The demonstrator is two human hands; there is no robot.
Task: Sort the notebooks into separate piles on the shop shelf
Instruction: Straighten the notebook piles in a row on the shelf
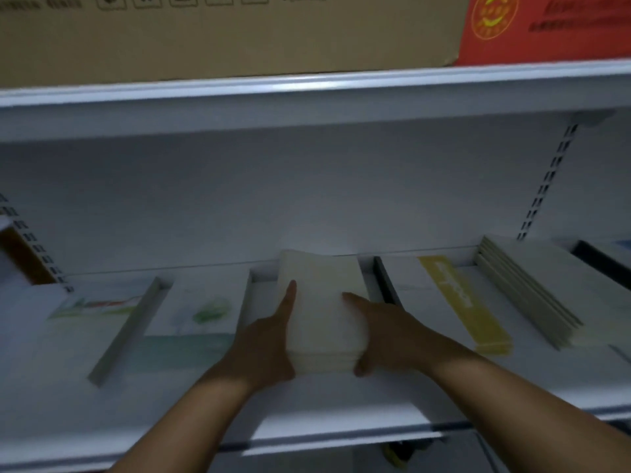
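between the green-leaf pile point(205, 312) and the yellow-striped pile point(461, 302), left hand point(264, 349) and right hand point(382, 332) clasp a cream notebook stack point(321, 312), long axis pointing toward the shelf point(341, 404) back.

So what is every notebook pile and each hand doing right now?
Cream stack: held between both hands, above the shelf.
Left hand: grips the stack's left side, forefinger straight along it.
Right hand: grips the right side, forefinger on top.
Green-picture notebooks: lying flat.
Yellow-stripe notebooks: lying flat.
Pale green pile: stacked, edges stepped.
Cardboard box: on the upper shelf.
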